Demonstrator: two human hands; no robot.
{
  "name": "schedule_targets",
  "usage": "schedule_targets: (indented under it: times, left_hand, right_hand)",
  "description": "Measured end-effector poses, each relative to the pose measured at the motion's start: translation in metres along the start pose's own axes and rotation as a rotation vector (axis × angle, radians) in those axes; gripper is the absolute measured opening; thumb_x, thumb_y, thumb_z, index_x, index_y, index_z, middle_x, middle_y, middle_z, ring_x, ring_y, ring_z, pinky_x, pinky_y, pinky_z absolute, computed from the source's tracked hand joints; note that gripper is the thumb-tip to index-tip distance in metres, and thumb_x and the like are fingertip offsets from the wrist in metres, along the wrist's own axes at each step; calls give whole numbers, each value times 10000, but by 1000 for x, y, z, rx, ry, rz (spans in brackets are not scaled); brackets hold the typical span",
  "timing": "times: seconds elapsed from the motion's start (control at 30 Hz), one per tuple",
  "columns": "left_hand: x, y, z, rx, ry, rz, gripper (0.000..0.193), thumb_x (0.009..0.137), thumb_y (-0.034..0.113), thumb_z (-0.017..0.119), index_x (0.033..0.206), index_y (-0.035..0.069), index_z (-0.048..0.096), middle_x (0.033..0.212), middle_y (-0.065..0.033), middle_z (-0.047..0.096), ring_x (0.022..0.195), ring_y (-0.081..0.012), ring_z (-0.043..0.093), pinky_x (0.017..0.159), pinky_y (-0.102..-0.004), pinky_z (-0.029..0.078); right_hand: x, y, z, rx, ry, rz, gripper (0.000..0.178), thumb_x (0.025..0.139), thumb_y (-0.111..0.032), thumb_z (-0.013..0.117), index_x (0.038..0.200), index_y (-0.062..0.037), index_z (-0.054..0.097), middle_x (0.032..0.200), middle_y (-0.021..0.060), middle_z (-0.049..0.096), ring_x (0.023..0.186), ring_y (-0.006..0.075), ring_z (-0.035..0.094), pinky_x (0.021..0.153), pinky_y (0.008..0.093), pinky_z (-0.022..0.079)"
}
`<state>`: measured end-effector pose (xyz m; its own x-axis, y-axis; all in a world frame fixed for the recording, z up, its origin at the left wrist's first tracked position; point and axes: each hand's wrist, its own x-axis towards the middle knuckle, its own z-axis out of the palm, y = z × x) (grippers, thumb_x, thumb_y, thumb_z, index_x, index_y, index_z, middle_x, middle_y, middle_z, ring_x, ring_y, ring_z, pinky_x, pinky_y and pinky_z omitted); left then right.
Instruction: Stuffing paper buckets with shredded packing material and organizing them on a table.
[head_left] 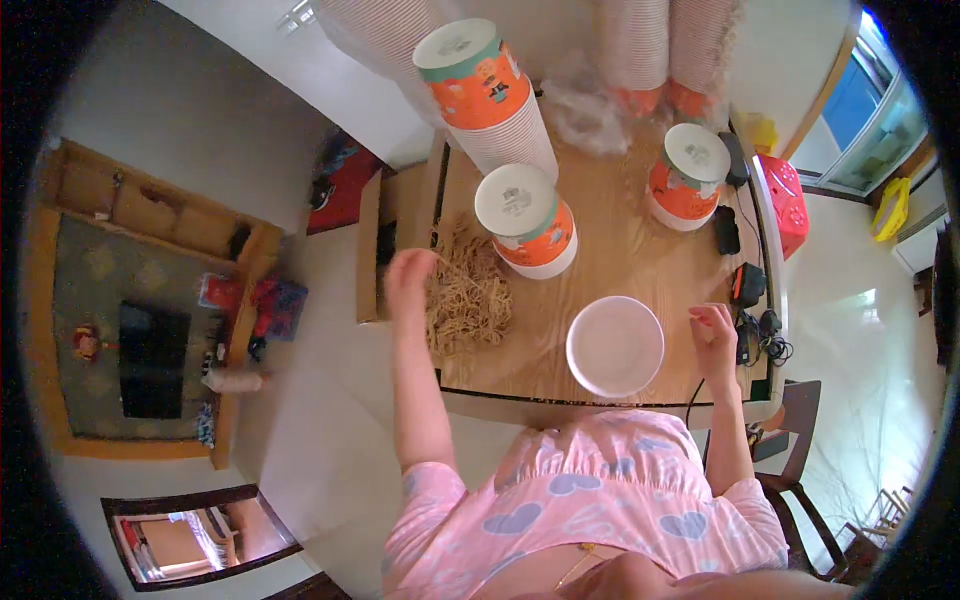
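Observation:
A loose heap of tan shredded paper (470, 305) lies on the left of the wooden table. At its left edge my left hand (408, 277) has its fingers pinched together, and a thin strand seems to run from them into the heap. A white round paper bowl (615, 346) stands mouth up near the front edge, its inside plain. My right hand (713, 338) is just right of the bowl, apart from it, fingers loosely bent with nothing visible in them. Beyond the heap stands a short upside-down stack of orange and green paper bowls (535, 235).
A taller bowl stack (500, 120) rises behind, and another short stack (685, 190) stands at the right. Bagged bowl stacks (635, 50) line the back. Black adapters and cables (750, 290) lie along the right edge. A cardboard box (385, 230) is left of the table.

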<state>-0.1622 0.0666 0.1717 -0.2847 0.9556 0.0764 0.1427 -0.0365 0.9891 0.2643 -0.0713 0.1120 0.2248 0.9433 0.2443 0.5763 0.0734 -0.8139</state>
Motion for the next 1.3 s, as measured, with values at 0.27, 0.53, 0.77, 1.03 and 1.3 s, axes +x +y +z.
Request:
schedule_targets:
  times: [0.27,0.53,0.77,1.03,1.3]
  left_hand:
    - [-23,144,-46,-324,241,516,86,844,110,550,847,25,535,867,-94,572,816,-162,536,755,-281,429]
    - [-64,132,-37,-791,-57,275,136,828,175,513,747,69,489,817,-111,569,793,-227,538,756,-374,426]
    - [-156,2,98,0,-593,52,74,778,93,638,827,37,642,873,-34,607,773,-104,550,729,-235,437]
    - [-173,18,105,-174,-615,-285,85,833,83,598,865,7,616,762,5,602,700,-51,544,655,-185,442]
    - [-167,17,80,-156,-598,-309,73,818,53,611,870,2,620,786,5,611,719,-47,552,676,-175,453]
  right_hand:
    - [3,-19,10,107,-7,-39,115,785,12,569,896,-17,584,899,99,546,808,212,566,715,277,465]
    - [-9,-44,9,132,-51,-56,152,733,78,572,854,-12,592,863,100,582,819,215,583,714,284,467]
    - [-24,-94,41,412,-259,-148,218,761,52,589,969,-13,575,930,84,605,888,177,583,738,275,472]
    - [-36,-110,15,364,-545,50,235,790,-36,599,1020,-41,553,867,90,589,739,173,585,664,285,475]
    - [-56,-51,-55,46,-1502,183,220,887,-200,498,1008,-39,584,908,104,625,835,193,570,761,323,446]
